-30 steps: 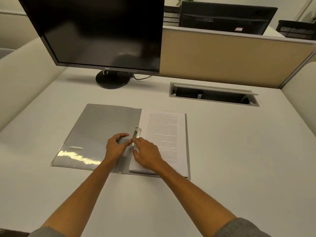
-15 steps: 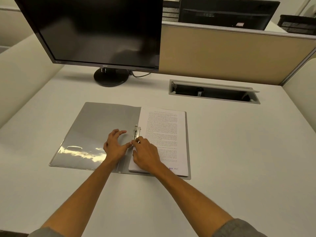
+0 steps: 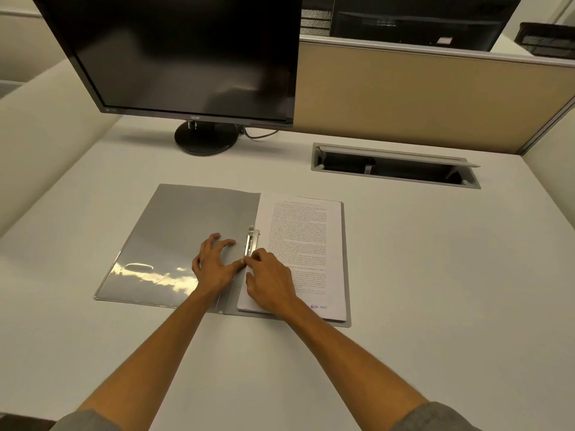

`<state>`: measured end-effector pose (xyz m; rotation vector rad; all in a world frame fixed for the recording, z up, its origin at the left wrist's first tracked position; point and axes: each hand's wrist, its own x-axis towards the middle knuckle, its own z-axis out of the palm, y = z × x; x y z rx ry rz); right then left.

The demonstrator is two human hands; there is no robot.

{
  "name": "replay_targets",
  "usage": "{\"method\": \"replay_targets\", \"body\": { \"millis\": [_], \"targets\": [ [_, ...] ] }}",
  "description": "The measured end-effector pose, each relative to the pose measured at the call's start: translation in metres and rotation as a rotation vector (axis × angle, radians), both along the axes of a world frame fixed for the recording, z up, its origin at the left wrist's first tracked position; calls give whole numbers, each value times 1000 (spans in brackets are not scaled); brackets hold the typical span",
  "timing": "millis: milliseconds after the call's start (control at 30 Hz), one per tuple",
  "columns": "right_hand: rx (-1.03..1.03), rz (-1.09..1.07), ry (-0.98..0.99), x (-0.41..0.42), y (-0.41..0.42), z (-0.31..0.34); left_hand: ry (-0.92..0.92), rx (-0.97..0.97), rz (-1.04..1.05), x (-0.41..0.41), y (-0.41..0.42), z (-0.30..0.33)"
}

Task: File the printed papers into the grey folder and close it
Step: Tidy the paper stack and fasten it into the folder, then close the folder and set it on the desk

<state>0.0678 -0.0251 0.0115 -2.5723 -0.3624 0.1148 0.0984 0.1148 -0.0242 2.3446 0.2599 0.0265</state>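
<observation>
The grey folder lies open on the desk, its left cover flat and glossy. A stack of printed papers rests on its right half. A metal clip runs along the spine over the papers' left edge. My left hand rests on the left cover with fingers spread, its thumb reaching toward the clip's near end. My right hand lies on the papers' near left corner, its fingertips pinched at the near end of the clip, touching my left thumb.
A black monitor on a round stand sits at the back left. An open cable hatch is set into the desk at the back right. A tan partition closes the far edge, with pale side panels.
My left fingers have uncurled and now spread flat on the left cover. My right hand has stayed at the clip's near end. The view has shifted slightly.
</observation>
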Motion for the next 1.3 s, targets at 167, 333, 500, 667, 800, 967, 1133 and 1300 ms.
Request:
{"method": "replay_targets", "body": {
  "millis": [167,333,500,667,800,967,1133,1300],
  "targets": [
    [7,19,23,1,-3,1,20,-19,7,2,1,0],
    [29,29,59,4,-6,3,40,-59,16,2,3,1],
    [36,45,66,4,-9,6,25,-34,4,1,2,2],
    [55,48,81,4,-11,11,-16,56,11,-3,8,10],
    [82,66,76,4,-18,17,-51,203,115,-4,39,27],
    [131,58,65,0,-22,24,96,456,333,-6,104,41],
    [137,59,76,-4,-17,30,260,469,466,-4,139,52],
    [151,56,69,-9,-14,38,271,350,500,-7,147,60]
  ]
}}
